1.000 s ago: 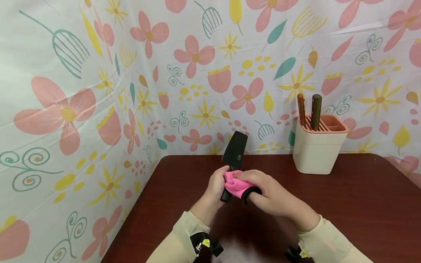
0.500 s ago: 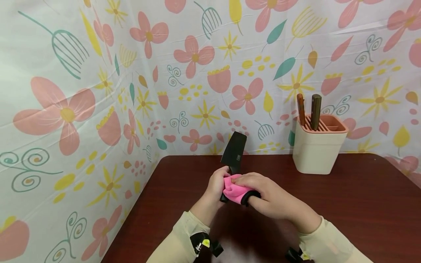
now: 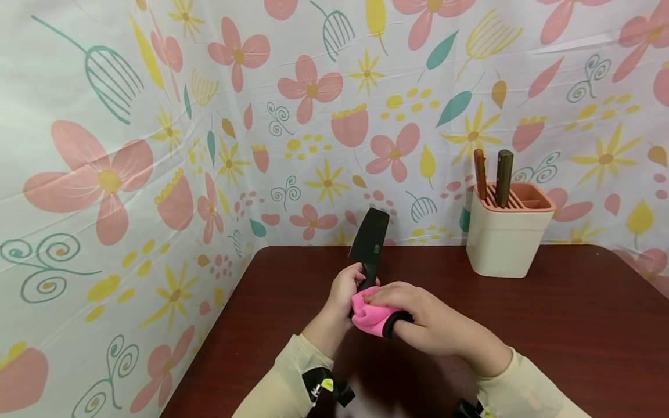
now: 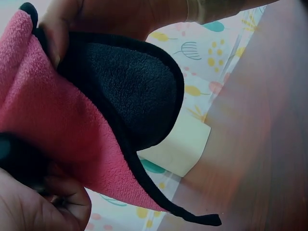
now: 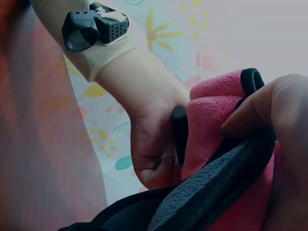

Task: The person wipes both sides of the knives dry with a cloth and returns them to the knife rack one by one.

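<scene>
My left hand (image 3: 341, 293) grips the handle of a black cleaver-like knife (image 3: 369, 235), its blade pointing up and away from me. A pink cloth (image 3: 372, 318) with black edging is folded against the lower handle, and my right hand (image 3: 434, 322) holds it there, thumb and fingers on the fabric. The left wrist view shows the cloth's dark grey fuzzy underside (image 4: 130, 86) hanging beside the pink face. In the right wrist view, the rounded handle end (image 5: 179, 125) shows between the left palm and the cloth, most of the handle being covered.
A cream knife block (image 3: 502, 244) with a coral slotted top stands at the back right of the dark red-brown table (image 3: 585, 325). A brown-handled knife (image 3: 479, 174) and a dark olive-handled knife (image 3: 503, 177) stand in it. Floral sheeting (image 3: 313, 145) hangs behind and at left.
The right hand and cloth have slid down along the handle toward its butt, baring more of the handle near the blade. The knife has shifted only slightly left; the left hand stays in place.
</scene>
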{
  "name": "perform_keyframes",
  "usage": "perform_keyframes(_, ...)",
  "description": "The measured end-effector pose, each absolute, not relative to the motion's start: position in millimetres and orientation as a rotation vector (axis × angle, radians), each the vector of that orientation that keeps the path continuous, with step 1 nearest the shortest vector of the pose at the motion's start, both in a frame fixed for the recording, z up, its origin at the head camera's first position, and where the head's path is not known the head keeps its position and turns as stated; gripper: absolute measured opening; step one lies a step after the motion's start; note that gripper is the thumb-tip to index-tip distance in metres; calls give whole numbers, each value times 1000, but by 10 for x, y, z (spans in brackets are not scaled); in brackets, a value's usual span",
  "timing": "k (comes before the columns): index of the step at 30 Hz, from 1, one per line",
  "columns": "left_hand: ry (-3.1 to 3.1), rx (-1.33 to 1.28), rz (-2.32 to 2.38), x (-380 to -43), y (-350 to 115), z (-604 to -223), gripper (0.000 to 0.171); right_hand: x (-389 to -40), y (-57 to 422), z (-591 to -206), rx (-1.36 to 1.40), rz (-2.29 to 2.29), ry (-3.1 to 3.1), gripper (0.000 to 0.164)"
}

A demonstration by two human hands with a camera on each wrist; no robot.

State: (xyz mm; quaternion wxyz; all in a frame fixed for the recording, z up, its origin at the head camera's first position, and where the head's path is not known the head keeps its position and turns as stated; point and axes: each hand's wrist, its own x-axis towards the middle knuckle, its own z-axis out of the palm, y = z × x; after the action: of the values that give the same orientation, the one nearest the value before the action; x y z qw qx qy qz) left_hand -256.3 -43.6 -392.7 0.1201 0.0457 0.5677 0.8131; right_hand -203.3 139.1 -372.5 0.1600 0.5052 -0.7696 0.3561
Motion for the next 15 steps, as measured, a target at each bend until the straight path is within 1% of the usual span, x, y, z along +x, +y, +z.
perform_keyframes(5,1753,140,2363,-2573,-443,-3946,20,-2025,1382,-3734,1476,1039,-2193,51)
perform_keyframes(15,1744,141,2360,-2600,-449,-3973,22,-1975,1356,-3752,1480,1047,-2233,52)
